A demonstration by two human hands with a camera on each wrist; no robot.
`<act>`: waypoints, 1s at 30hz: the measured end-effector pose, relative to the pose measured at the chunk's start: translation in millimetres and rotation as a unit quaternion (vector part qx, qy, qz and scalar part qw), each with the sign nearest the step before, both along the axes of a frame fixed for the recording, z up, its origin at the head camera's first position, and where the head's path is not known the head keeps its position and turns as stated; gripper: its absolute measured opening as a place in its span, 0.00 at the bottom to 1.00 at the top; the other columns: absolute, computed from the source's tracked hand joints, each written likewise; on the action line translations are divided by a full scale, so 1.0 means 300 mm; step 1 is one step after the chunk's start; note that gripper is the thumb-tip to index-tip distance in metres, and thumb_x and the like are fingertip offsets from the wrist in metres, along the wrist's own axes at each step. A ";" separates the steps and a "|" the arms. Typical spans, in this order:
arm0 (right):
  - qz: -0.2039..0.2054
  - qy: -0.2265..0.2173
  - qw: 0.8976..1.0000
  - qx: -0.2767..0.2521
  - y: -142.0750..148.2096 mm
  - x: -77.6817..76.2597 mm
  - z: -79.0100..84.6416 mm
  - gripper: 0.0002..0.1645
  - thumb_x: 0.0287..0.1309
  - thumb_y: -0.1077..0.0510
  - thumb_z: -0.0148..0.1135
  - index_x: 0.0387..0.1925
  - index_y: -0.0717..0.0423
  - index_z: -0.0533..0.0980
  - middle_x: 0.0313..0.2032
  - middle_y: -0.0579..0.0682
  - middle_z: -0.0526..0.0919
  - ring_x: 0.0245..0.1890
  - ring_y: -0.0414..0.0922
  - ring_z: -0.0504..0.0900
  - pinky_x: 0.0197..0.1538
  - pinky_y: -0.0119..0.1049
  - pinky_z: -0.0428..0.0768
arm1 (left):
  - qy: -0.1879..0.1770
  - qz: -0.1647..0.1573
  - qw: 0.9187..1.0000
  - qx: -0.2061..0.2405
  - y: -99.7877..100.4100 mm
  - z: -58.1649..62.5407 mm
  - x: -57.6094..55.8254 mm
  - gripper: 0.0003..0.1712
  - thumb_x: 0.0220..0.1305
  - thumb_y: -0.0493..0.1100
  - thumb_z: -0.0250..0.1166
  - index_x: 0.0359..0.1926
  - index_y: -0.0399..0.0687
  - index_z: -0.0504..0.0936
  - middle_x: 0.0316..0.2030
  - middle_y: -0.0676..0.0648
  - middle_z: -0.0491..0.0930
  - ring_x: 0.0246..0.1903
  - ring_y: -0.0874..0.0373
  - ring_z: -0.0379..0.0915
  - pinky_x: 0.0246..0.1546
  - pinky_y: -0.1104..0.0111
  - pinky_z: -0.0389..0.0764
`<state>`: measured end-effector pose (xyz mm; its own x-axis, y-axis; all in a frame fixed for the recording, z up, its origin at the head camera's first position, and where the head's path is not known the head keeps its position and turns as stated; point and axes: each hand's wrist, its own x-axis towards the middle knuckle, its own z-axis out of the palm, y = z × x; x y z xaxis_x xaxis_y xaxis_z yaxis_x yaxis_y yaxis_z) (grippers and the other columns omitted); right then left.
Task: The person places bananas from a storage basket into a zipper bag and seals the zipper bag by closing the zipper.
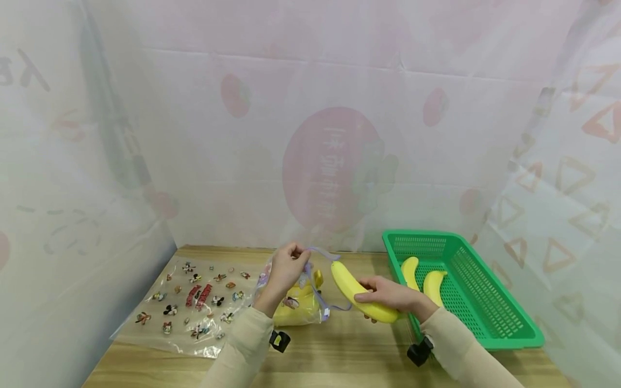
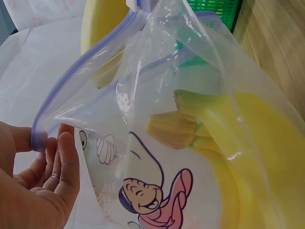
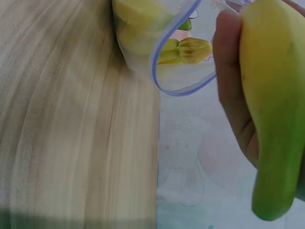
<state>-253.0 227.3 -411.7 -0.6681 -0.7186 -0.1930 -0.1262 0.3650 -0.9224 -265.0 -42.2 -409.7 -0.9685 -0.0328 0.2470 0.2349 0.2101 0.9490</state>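
My left hand (image 1: 285, 268) pinches the purple zip edge of a clear cartoon-printed zip bag (image 2: 152, 198), whose mouth gapes toward the right. Inside the bag lie yellow bananas (image 2: 259, 138), their stem ends turned to the opening in the left wrist view. In my right hand (image 1: 385, 295) is a single banana (image 1: 345, 283), gripped around its lower half with the thumb on top. Its far tip reaches the bag's purple rim in the head view. The right wrist view has this banana (image 3: 271, 95) large in front, with the open rim (image 3: 157, 67) behind it.
A green perforated basket (image 1: 485, 283) stands at the right, holding two bananas (image 1: 433, 288). On the left, a flat clear plastic sheet with cartoon prints (image 1: 170, 328) covers part of the wooden table (image 1: 339, 355). Printed white cloth (image 1: 233, 161) hangs behind.
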 end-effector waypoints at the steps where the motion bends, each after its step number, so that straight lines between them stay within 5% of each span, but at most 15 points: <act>1: 0.003 0.005 1.000 0.008 -0.003 0.001 0.002 0.24 0.66 0.50 0.56 0.55 0.61 0.68 0.34 0.60 0.76 0.27 0.51 0.80 0.29 0.42 0.81 | 0.001 0.000 1.000 0.000 0.000 -0.001 0.000 0.07 0.63 0.38 0.62 0.29 0.42 0.78 0.25 0.46 0.74 0.21 0.58 0.73 0.21 0.70 0.74; 8: 0.043 0.080 0.993 0.078 -0.033 0.016 0.024 0.20 0.54 0.54 0.64 0.48 0.54 0.72 0.32 0.52 0.76 0.27 0.44 0.76 0.30 0.36 0.78 | 0.006 -0.003 1.000 0.000 0.003 -0.001 0.003 0.07 0.63 0.38 0.62 0.29 0.41 0.78 0.25 0.46 0.75 0.21 0.58 0.73 0.22 0.70 0.75; 14: 0.036 0.200 0.963 0.180 -0.078 0.033 0.034 0.33 0.47 0.55 0.69 0.56 0.55 0.70 0.40 0.45 0.78 0.36 0.40 0.76 0.37 0.34 0.75 | 0.008 -0.003 1.000 -0.005 0.001 -0.002 0.004 0.08 0.64 0.39 0.62 0.30 0.39 0.78 0.26 0.46 0.75 0.21 0.58 0.73 0.22 0.71 0.74; 18: 0.034 0.290 0.928 0.231 -0.109 0.050 0.042 0.33 0.45 0.57 0.70 0.56 0.57 0.71 0.42 0.46 0.79 0.35 0.37 0.75 0.36 0.33 0.75 | 0.008 0.000 1.000 -0.005 0.002 -0.002 0.004 0.07 0.63 0.38 0.62 0.29 0.39 0.78 0.25 0.46 0.75 0.21 0.58 0.72 0.21 0.72 0.74; 25: 0.040 0.447 0.843 0.296 -0.143 0.062 0.050 0.32 0.48 0.52 0.70 0.56 0.53 0.73 0.38 0.42 0.79 0.29 0.36 0.72 0.32 0.33 0.74 | 0.008 0.004 1.000 -0.011 0.004 0.003 0.007 0.07 0.63 0.38 0.62 0.29 0.39 0.79 0.25 0.46 0.74 0.20 0.59 0.71 0.21 0.72 0.73; 30: 0.033 0.501 0.809 0.307 -0.170 0.060 0.052 0.29 0.49 0.48 0.69 0.53 0.53 0.74 0.34 0.42 0.79 0.26 0.36 0.71 0.30 0.33 0.73 | 0.013 -0.002 1.000 -0.010 0.003 0.001 0.005 0.07 0.63 0.37 0.62 0.30 0.38 0.78 0.25 0.46 0.74 0.20 0.60 0.70 0.20 0.72 0.73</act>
